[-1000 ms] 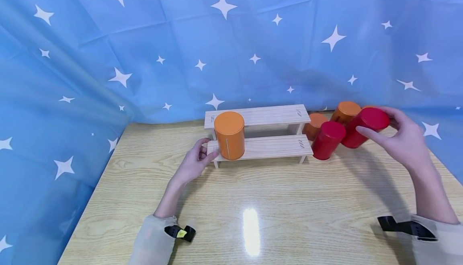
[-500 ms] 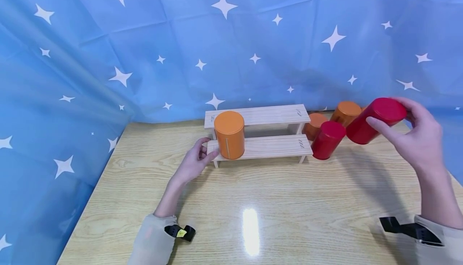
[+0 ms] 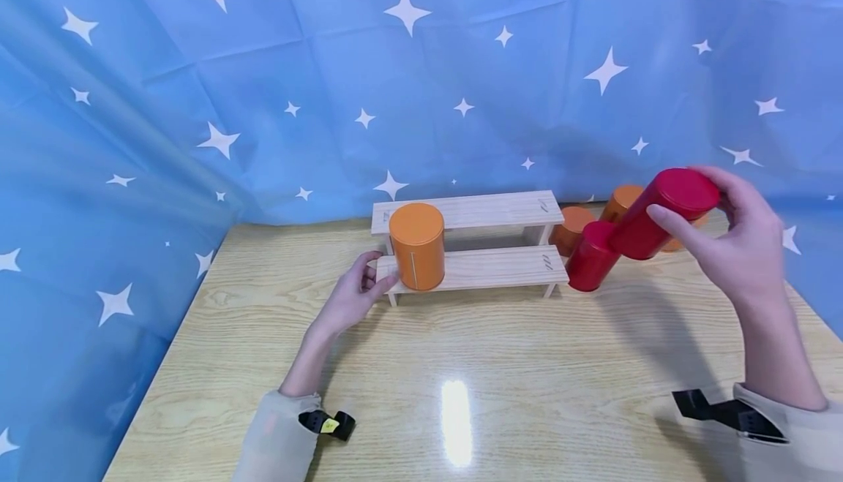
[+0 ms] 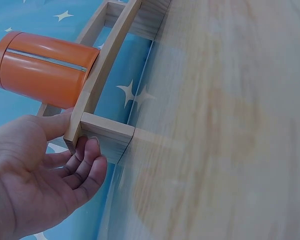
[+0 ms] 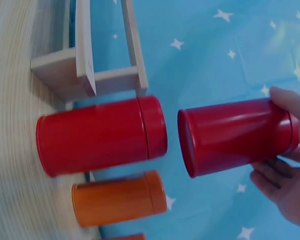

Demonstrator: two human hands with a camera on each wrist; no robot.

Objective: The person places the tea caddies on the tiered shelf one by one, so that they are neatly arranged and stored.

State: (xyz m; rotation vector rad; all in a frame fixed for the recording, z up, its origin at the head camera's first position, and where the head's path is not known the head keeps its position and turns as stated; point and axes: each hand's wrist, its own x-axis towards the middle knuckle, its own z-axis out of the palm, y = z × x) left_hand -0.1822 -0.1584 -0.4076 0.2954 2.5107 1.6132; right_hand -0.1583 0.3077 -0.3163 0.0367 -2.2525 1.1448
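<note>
Red can [image 3: 640, 223] tilted, our right hand [image 3: 744, 241] grips it above the table [image 3: 527, 365], right of the wooden shelf [image 3: 494, 268], in the head view. From the left wrist, our left hand [image 4: 42, 170] holds the shelf's end near an orange can [image 4: 45, 77]. From the right, we hold it apart from a second red can [image 5: 95, 137].

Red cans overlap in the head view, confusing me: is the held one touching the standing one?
Apart. The right wrist view shows blue backdrop between the held red can and the standing red can.
</note>
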